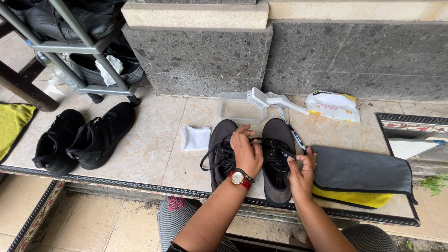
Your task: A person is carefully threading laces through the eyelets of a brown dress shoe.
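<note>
The left hand [247, 151], a red-strapped watch [238, 177] on its wrist, lies over the gap between a pair of dark grey shoes, its fingers curled together on the laces near the tongue of the left shoe [221, 151], which seems to steady that shoe while the lace is handled. The right hand [302, 170] sits at the outer edge of the right shoe [276, 158], thumb and fingertips pinched shut on the end of a black lace [285, 151] that it draws sideways out of the eyelets, so the lace stays taut and clear of the opening. Both shoes stand toes away from the person on the tiled ledge [154, 149], side by side and close in front of the knees, within easy reach of both hands. Just right of the right shoe lies a folded grey and yellow cloth [359, 179], touching or nearly touching the right hand. Beyond the toes of the shoes sit a clear plastic tub [235, 109] with a white brush [273, 99] propped across its rim, a toothbrush [291, 130] beside it, and a soft pack of tissues [333, 106] farther right. Left of the shoes lies a small white cloth [196, 137], and well to the left a pair of black sneakers [84, 137] stands below a metal shoe rack [88, 46].
</note>
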